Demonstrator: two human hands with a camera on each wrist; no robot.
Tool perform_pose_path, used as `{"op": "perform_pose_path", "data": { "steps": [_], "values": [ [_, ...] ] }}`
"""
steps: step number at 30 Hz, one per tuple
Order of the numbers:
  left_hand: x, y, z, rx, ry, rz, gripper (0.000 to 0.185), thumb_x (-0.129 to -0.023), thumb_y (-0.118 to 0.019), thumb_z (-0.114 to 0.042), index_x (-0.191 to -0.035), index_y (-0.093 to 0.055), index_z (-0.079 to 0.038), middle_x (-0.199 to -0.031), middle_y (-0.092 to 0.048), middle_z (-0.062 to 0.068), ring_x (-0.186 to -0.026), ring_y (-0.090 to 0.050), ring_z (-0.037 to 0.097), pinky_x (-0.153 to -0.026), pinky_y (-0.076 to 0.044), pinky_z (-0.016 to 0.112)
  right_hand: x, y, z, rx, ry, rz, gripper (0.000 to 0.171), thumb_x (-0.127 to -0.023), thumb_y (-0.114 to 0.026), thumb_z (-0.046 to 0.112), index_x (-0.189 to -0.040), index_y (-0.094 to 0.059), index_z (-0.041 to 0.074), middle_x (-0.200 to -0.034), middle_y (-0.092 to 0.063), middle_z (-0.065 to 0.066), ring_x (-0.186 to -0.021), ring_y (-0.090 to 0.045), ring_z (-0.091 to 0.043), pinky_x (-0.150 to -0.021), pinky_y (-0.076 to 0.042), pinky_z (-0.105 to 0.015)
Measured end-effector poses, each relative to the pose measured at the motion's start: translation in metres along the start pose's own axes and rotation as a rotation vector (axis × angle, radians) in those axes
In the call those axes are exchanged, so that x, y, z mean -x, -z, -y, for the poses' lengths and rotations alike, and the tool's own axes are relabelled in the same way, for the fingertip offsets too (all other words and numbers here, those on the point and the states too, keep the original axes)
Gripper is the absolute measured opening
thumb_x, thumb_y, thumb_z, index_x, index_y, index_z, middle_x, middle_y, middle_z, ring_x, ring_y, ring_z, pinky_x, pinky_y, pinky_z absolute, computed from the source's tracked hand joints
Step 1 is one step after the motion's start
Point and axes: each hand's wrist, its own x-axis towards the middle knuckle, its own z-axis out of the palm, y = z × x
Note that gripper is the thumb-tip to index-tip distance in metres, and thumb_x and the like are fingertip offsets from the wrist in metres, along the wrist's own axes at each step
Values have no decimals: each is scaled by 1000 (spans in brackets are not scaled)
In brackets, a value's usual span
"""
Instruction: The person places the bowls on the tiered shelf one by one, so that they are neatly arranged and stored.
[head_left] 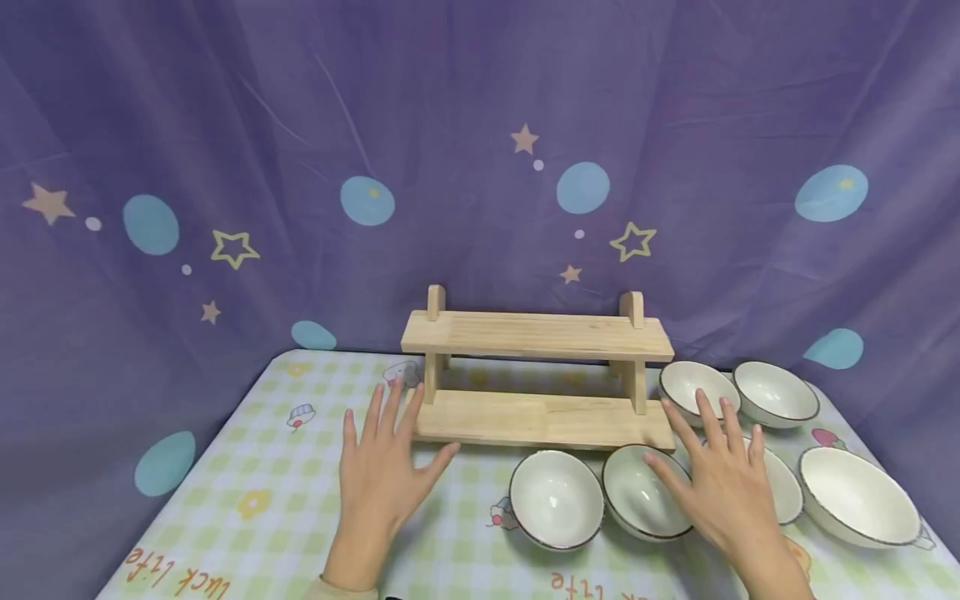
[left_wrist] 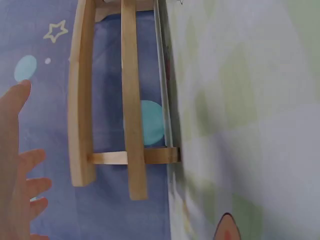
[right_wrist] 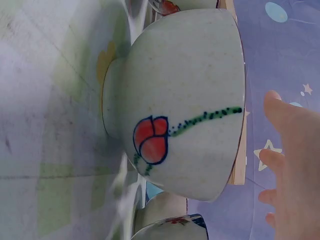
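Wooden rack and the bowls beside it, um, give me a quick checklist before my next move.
1. Wooden rack upright on the table: ok.
2. Left hand free: ok, fingers spread, holding nothing.
3. Right hand free: ok, fingers spread, holding nothing.
4. Front-left bowl and front-right bowl right way up: ok, insides facing up.
5. Those two bowls apart: cannot tell, their rims look very close.
6. Clear head view of the partly hidden bowl: not ok, the right hand covers part of it.

The hands (head_left: pixel 384 473) are bare, and the left sleeve (head_left: pixel 339 592), its edge just showing, is pale beige.
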Motion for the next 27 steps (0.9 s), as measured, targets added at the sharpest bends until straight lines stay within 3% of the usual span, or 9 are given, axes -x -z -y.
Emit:
{"op": "perform_pose_path", "data": {
  "steps": [4, 12, 21, 27],
  "values": [
    [-8, -6, 5, 50, 3, 15, 88, -87, -54, -73, -155, -36, -19, -161, -28, 11, -149, -17, 31, -116, -7, 61, 0, 0, 0, -3, -3, -5, 75, -95, -55, 59, -157, -30, 25, -163, -15, -20, -150, 6, -36, -112, 12, -63],
    [-14, -18, 17, 211, 126, 180, 91, -91, -41, -76, -159, -21, -20, -164, -16, 12, -150, -9, 33, -115, -6, 65, -1, 0, 0, -10, -10, -10, 75, -94, -56, 59, -155, -33, 24, -161, -18, -21, -150, 3, -38, -112, 11, -64],
    [-19, -33, 20, 426, 228, 236, 83, -96, -42, -68, -159, -22, -19, -164, -16, 13, -148, -19, 36, -112, -21, 64, -2, 1, 1, -18, -20, -23, 74, -94, -56, 58, -156, -32, 24, -160, -21, -22, -150, 1, -40, -112, 9, -65],
    [-20, -41, 22, 638, 317, 228, 74, -100, -56, -47, -157, -25, -11, -159, -24, 20, -144, -26, 42, -108, -25, 67, -3, 2, 4, -27, -35, -56, 70, -95, -57, 56, -154, -35, 26, -159, -24, -23, -149, -7, -43, -112, 4, -67]
  ]
}}
